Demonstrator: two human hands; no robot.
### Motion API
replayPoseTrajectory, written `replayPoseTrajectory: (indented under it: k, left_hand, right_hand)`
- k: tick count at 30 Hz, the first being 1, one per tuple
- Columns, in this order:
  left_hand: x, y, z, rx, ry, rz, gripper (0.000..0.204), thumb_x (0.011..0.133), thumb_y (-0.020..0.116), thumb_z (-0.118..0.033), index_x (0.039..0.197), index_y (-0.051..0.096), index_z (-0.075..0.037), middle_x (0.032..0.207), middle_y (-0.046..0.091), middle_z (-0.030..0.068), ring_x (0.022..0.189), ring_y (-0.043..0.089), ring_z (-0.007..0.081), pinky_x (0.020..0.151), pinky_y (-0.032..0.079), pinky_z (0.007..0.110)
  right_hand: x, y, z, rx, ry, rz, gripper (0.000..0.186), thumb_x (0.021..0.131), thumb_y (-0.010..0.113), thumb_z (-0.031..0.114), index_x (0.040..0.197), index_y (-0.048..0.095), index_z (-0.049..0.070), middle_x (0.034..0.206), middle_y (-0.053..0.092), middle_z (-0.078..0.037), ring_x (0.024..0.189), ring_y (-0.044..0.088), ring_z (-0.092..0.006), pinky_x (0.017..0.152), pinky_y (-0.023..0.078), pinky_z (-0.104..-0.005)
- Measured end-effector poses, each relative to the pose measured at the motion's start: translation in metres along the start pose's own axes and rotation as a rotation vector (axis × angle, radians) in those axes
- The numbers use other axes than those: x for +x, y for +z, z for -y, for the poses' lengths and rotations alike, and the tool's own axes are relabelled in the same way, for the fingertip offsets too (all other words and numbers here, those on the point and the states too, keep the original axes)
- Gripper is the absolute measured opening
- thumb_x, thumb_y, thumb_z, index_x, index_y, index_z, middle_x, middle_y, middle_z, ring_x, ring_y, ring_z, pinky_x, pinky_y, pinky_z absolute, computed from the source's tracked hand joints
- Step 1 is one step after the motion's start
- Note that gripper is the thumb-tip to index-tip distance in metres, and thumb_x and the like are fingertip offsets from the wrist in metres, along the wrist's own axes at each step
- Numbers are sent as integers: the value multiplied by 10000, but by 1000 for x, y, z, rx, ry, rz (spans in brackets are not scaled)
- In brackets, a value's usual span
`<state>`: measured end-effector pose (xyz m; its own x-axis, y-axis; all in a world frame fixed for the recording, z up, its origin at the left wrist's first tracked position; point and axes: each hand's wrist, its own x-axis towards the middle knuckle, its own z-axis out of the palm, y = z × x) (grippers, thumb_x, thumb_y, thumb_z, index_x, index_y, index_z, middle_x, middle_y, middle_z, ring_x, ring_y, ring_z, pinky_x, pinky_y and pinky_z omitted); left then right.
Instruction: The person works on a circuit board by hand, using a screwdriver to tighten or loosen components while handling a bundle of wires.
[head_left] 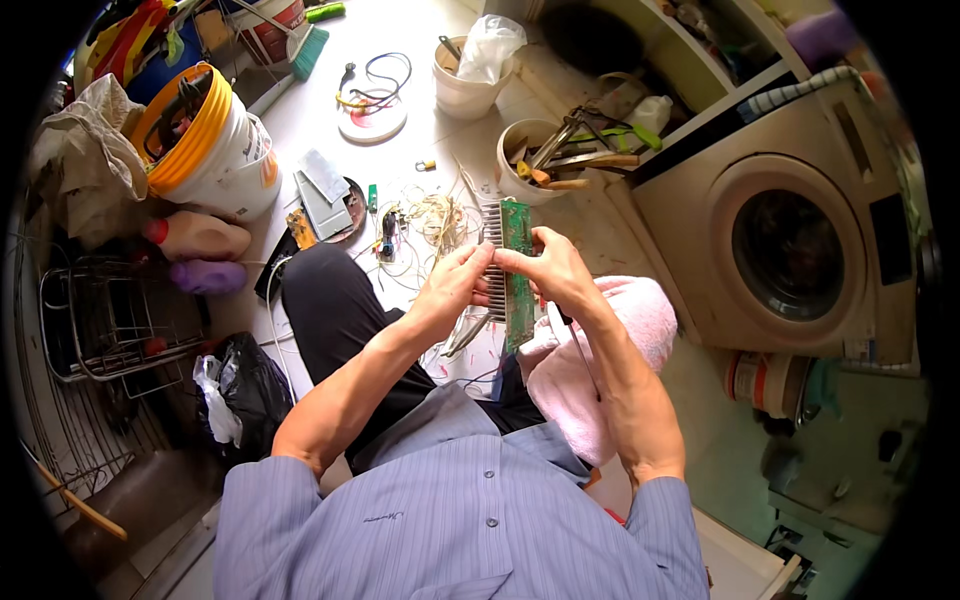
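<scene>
Between my two hands, above my lap, is a green circuit board (518, 275) with a row of grey metal fins along its left side. My left hand (455, 285) is closed on the finned edge, fingertips at the fins. Gripping the board from the right is my right hand (557, 268), its thumb stretched across the front to the fins; its other fingers are mostly hidden behind the board. A thin dark rod (583, 358) slants down from below my right hand over a pink towel (640, 320); whether that hand holds it I cannot tell.
Loose wires (437, 222) lie tangled on the floor ahead. Beyond stand a tool bucket (515, 180) and a white bucket (462, 95). A yellow-rimmed bucket (235, 165) and wire rack (120, 320) are at left, a washing machine (690, 215) at right. A black bag (255, 390) sits near my left knee.
</scene>
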<state>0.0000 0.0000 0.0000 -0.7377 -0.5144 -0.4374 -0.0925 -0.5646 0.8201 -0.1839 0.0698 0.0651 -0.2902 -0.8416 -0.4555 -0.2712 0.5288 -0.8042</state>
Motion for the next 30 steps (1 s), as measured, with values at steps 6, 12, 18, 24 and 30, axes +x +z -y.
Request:
replayPoseTrajectory:
  k: [6,12,18,24,30]
  left_hand:
    - [10,10,-13,-241,26,103,500,1085,403,-494,1316,572,-84,1078,709,44,868,679,116,740,547,259]
    - [23,15,-5,-524,-30,60,601,1074,360,-548,1349,553,-50,1138,697,103,956,701,192,830,594,358]
    - [37,9,0,-666,-60,66,608,1074,331,-560,1376,538,-75,1139,684,85,944,696,181,801,608,346]
    - [43,7,-11,-599,-60,34,602,1069,361,-560,1338,574,-65,1032,711,101,833,717,185,715,622,335]
    - [54,7,-7,-559,-46,-76,596,1071,383,-545,1308,597,-42,1044,716,101,837,720,172,715,621,326]
  right_hand:
    - [11,-17,1,226,6,101,317,930,741,281,982,662,-21,721,641,-42,474,543,-83,397,403,-251]
    - [21,-8,-4,351,32,98,235,921,755,222,976,692,2,700,623,9,518,504,-44,438,361,-225]
    - [27,2,-4,384,-5,58,207,914,765,198,918,690,5,686,613,20,524,487,-38,449,356,-225]
    - [42,1,-9,372,17,17,251,899,783,209,813,648,16,643,603,6,505,494,-42,427,359,-231]
    - [48,4,-9,245,42,-78,310,874,796,252,762,635,12,638,623,-12,522,538,-53,443,409,-245]
